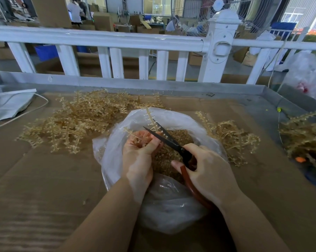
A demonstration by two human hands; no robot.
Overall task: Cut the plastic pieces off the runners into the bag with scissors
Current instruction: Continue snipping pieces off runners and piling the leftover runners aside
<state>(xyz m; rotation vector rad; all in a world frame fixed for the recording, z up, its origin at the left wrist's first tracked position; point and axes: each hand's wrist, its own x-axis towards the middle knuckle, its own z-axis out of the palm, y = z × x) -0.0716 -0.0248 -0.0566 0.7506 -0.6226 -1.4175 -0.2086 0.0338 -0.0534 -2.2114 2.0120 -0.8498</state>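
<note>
Amber cut pieces [173, 140] already half-filled the bag [117, 142]; a large pile of runners [77, 124] remained. Left hand [139, 155] gripped a runner [150, 117], right hand [204, 170] gripped open-bladed scissors [168, 140].

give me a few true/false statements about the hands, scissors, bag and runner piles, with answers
1. The right hand holds the scissors. True.
2. The left hand is empty. False: it grips a runner.
3. The bag is empty. False: cut pieces lie inside.
4. The scissor blades are over the bag. True.
5. Runner piles lie only left of the bag. False: the left pile is matched by a right pile.
</note>
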